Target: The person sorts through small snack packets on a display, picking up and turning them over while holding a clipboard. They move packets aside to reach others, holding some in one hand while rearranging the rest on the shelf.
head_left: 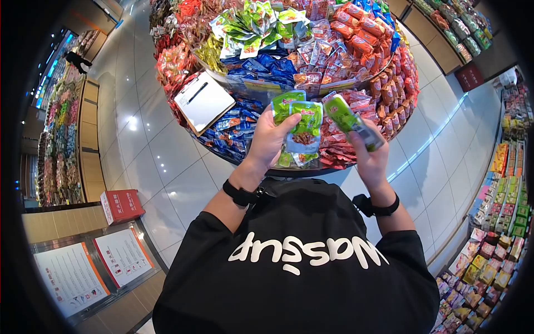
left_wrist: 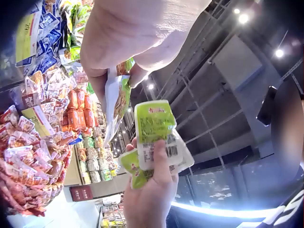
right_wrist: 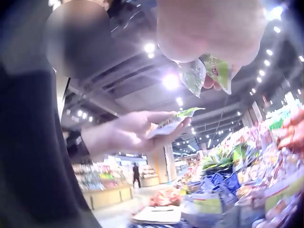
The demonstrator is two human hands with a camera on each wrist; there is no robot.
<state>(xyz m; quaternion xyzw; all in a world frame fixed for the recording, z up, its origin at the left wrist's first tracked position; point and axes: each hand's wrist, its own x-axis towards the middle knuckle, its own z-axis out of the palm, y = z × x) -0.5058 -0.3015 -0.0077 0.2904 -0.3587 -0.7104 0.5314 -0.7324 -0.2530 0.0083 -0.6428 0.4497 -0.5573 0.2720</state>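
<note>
My left hand (head_left: 268,139) pinches green-and-white snack packets (head_left: 306,125) under its thumb, fanned out above the display's near edge. One packet's front shows a picture of brown food. To the right, my right hand (head_left: 371,158) grips more green packets (head_left: 340,113), tilted and slightly blurred. The left wrist view shows these packets (left_wrist: 154,118) overlapping, a barcode on the one in front, with a finger of the right hand (left_wrist: 154,197) across it. In the right wrist view, the left hand (right_wrist: 130,130) holds its packets nearly edge-on.
A round display (head_left: 258,86) heaped with bagged snacks stands in front. Blue packets (head_left: 228,129) lie left of my hands, red ones (head_left: 336,156) below right. A clipboard (head_left: 204,103) with paper and a pen rests on its left rim. Stocked shelves (head_left: 489,256) line the right side.
</note>
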